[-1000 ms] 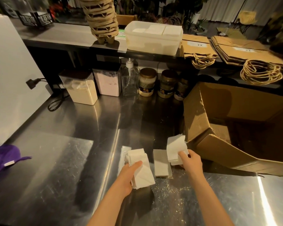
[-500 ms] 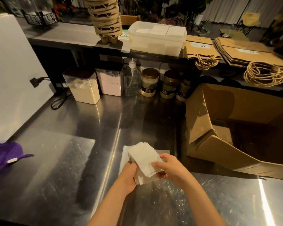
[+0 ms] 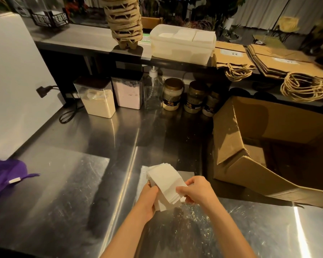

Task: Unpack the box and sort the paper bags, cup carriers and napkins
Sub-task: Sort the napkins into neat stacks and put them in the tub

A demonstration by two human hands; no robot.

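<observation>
A stack of white napkins (image 3: 165, 183) is held over the steel surface (image 3: 73, 183) at 6 o'clock. The left hand (image 3: 147, 200) grips its left edge with curled fingers, and the right hand (image 3: 198, 190) pinches its right edge. The open cardboard box (image 3: 250, 127) sits at their 3 o'clock.

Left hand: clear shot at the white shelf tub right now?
Likely yes, path-wise: only jars stand under the shelf that bears the tub. But the left hand grips the napkin stack with the right hand.
</observation>
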